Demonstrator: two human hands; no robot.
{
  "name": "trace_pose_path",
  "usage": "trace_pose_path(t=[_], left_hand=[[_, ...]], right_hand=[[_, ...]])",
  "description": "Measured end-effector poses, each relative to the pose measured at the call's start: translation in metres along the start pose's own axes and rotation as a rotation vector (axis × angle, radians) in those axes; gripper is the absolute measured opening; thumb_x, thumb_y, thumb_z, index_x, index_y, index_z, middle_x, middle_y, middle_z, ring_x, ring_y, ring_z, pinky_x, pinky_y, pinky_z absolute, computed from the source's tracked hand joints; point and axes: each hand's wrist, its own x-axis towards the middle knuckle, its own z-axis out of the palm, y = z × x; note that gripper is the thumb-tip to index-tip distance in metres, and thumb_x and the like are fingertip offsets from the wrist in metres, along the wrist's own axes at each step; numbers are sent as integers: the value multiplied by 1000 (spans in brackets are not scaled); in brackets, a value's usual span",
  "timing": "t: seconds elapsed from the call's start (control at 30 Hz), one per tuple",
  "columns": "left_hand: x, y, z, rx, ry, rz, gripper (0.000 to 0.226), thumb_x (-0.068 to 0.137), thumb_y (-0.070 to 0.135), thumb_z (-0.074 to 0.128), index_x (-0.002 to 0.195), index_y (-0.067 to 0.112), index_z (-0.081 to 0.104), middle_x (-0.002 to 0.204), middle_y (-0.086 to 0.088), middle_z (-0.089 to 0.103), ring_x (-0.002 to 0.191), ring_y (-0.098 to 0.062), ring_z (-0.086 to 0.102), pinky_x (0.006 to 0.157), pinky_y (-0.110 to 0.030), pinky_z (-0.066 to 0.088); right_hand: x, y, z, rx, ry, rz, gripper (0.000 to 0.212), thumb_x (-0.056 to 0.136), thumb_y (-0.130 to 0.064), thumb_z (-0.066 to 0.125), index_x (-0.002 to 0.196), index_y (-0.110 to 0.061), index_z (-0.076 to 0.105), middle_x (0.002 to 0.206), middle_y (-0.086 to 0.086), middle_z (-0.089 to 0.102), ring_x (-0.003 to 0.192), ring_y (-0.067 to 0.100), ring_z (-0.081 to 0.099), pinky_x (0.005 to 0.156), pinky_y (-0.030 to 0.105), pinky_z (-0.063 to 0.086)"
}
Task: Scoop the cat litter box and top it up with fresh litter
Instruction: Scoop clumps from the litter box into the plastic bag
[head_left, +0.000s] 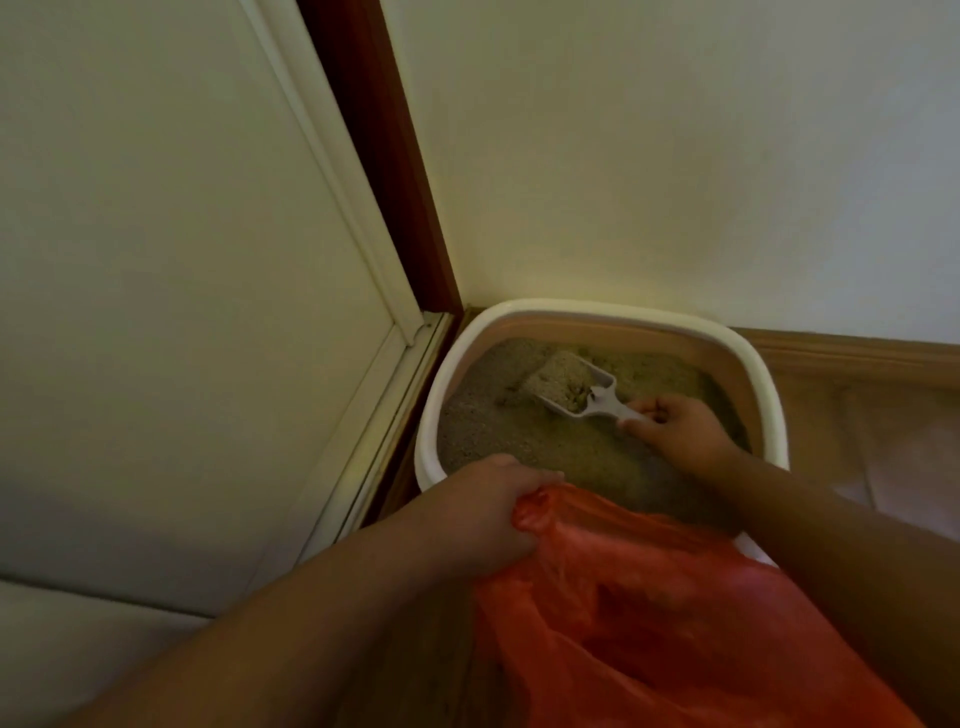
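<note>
Litter box (582, 310) with a white rim and pinkish inner wall, set on a wooden floor (852, 395) in a corner where a pale wall (675, 156) meets a dark red-brown door frame (384, 156) and a cream panelled door (182, 260). Box holds greyish-tan litter (519, 441), heaped higher toward the far left. Right hand (680, 428) reaches in over the near right rim and pinches the handle of a pale grey scoop (587, 400) between curled fingers and thumb. Scoop bowl points away toward the far left of the box, lies in the litter and carries a mound of litter. Left hand (483, 512), at the near rim of the box, grips a bunched edge of an orange-red plastic bag (675, 623) with fingers curled round the gathered film. Bag spreads across the lower right of the view, between the two forearms, overlapping the near edge of the box. Bag contents cannot be told.
</note>
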Motion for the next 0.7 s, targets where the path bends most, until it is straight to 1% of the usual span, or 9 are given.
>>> trace_pose_path(t=[0.07, 0.1, 0.17, 0.27, 0.33, 0.43, 0.5, 0.6, 0.7], left_hand=[[4, 8, -2, 21, -10, 24, 69, 91, 28, 68, 152, 42, 38, 114, 10, 43, 109, -9, 50, 92, -22, 41], [4, 11, -3, 23, -15, 29, 69, 91, 28, 68, 151, 41, 39, 114, 10, 43, 111, -10, 51, 93, -22, 41], [5, 16, -5, 30, -17, 36, 68, 91, 28, 69, 151, 41, 40, 114, 11, 42, 114, -11, 50, 94, -20, 39], [5, 21, -8, 60, -29, 55, 67, 91, 28, 69, 151, 38, 40, 116, 11, 42, 115, -8, 47, 94, -19, 34], [4, 23, -10, 84, -35, 68, 66, 91, 29, 69, 151, 36, 41, 125, 7, 48, 121, -12, 48, 95, -19, 33], [1, 27, -13, 101, -21, 61, 61, 90, 29, 70, 147, 30, 47, 133, 1, 51, 124, -15, 51, 94, -19, 36], [-2, 27, -16, 112, -26, 47, 61, 89, 29, 72, 145, 26, 50, 133, 0, 51, 125, -16, 51, 99, -24, 41], [-5, 27, -21, 127, -81, 25, 65, 86, 27, 74, 146, 23, 48, 134, -1, 50, 125, -18, 50, 103, -30, 45], [-9, 26, -22, 135, -122, 19, 71, 85, 25, 75, 149, 23, 43, 138, -2, 47, 126, -17, 48, 104, -28, 44]], right_hand=[[-12, 1, -16, -6, 42, -33, 21, 87, -29, 77, 103, -16, 72, 88, 2, 72, 76, 16, 68, 63, 29, 54], [-18, 1, -24, -8, 44, -45, 20, 86, -28, 77, 103, -17, 71, 89, 1, 71, 78, 16, 68, 65, 30, 55], [-29, 0, -37, 0, 40, -60, 19, 85, -28, 78, 100, -20, 71, 89, 1, 73, 80, 17, 70, 71, 36, 59], [-43, 3, -52, 47, 79, -34, 15, 83, -26, 80, 95, -21, 72, 86, 2, 74, 76, 19, 71, 71, 40, 61], [-51, 6, -59, 52, 92, -28, 14, 82, -24, 82, 93, -22, 72, 87, 3, 75, 77, 21, 72, 73, 42, 62], [-62, 5, -71, 83, 53, -30, 17, 81, -22, 82, 96, -20, 74, 91, 5, 75, 85, 24, 73, 80, 44, 62], [-67, 3, -79, 104, 27, -27, 18, 82, -19, 81, 98, -17, 74, 93, 7, 76, 88, 28, 73, 83, 45, 61], [-71, -1, -86, 150, 30, -56, 20, 83, -15, 80, 101, -12, 73, 94, 11, 76, 87, 30, 74, 82, 49, 62], [-74, -9, -89, 139, 17, -84, 19, 83, -15, 80, 101, -13, 73, 92, 10, 76, 87, 28, 74, 77, 42, 63]])
